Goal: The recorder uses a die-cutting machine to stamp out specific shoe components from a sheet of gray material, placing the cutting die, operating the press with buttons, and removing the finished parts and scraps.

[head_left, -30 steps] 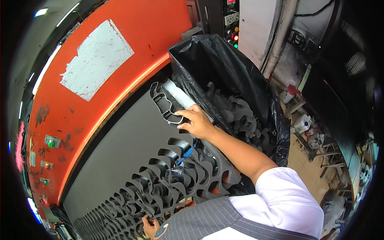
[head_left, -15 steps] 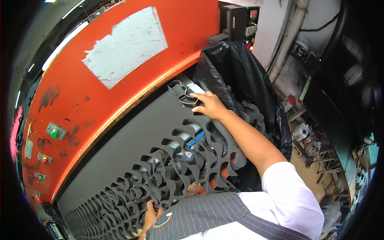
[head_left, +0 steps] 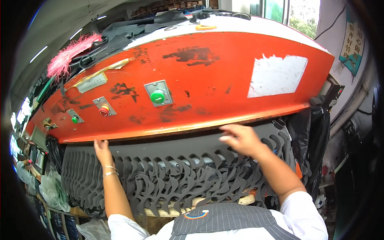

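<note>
A dark grey foam sheet (head_left: 168, 145) lies under the lower edge of an orange-red machine (head_left: 224, 72). Its near part is a cut-out web of curved strips (head_left: 156, 180) hanging toward me. My left hand (head_left: 103, 151), fingers stretched upward, is near the machine's lower edge at the left and holds nothing I can see. My right hand (head_left: 243, 140) hovers over the sheet right of the middle, fingers apart and pointing left, with nothing visible in them. Beyond it, at the sheet's far right end, part of a thin-walled metal cutting die (head_left: 279, 123) shows.
Green buttons (head_left: 157, 96) and a red button (head_left: 104, 111) sit on the machine's front. Black plastic bagging (head_left: 301, 134) hangs at the right end. Dark scraps and a pink fluffy thing (head_left: 74, 52) lie on top. A wooden bar (head_left: 176, 211) runs beneath the strips.
My view has swung left and up along the machine. My right hand has let go of the cutting die and moved left. My left hand has risen from the foam strips toward the machine's edge.
</note>
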`<state>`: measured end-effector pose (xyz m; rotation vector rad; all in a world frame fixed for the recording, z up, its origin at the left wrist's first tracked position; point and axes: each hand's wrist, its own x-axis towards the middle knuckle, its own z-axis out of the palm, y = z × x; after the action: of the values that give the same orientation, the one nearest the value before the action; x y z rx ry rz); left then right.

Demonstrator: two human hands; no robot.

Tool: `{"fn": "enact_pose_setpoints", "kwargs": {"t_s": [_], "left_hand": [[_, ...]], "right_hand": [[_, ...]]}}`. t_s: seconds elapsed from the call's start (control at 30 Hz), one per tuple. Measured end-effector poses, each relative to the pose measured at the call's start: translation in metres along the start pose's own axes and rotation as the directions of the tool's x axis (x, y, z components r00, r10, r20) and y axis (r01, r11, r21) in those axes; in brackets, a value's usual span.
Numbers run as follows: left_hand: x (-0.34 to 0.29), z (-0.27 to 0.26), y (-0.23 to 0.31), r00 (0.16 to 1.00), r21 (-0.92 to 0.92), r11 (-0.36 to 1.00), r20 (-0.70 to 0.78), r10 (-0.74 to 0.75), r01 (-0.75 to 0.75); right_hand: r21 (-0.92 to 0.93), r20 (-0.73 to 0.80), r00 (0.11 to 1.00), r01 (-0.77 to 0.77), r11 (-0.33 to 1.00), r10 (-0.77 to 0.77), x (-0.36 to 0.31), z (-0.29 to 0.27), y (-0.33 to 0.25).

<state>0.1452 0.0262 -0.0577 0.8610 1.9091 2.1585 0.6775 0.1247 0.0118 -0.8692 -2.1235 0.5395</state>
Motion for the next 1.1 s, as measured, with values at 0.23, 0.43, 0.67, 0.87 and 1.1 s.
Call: {"fn": "enact_pose_setpoints", "kwargs": {"t_s": [0.23,0.43,0.67,0.87,1.1], "left_hand": [[0.158,-0.063,-0.001,0.881,0.642,0.672,0.012,0.474,-0.37],[0.104,-0.071,0.017,0.876,0.503,0.719,0.226,0.426,-0.48],[-0.141,0.002,0.137,0.565,0.328,0.898,0.697,-0.441,0.294],[-0.277,0.066,0.14,-0.062,-0.042,0.947,0.998,0.023,-0.318],[-0.344,0.083,0.145,0.157,0.165,0.66,0.985,-0.072,-0.733]], "right_hand": [[-0.17,-0.289,0.872,0.359,0.918,-0.395,0.138,0.087,-0.114],[-0.025,-0.202,0.931,0.304,0.952,-0.302,0.109,0.077,-0.092],[0.012,0.252,0.965,-0.077,0.997,0.072,-0.021,0.045,-0.068],[-0.253,0.529,0.752,-0.303,0.919,0.393,-0.103,-0.007,-0.075],[-0.452,0.549,0.786,-0.006,0.892,0.283,-0.156,-0.008,-0.088]]}}
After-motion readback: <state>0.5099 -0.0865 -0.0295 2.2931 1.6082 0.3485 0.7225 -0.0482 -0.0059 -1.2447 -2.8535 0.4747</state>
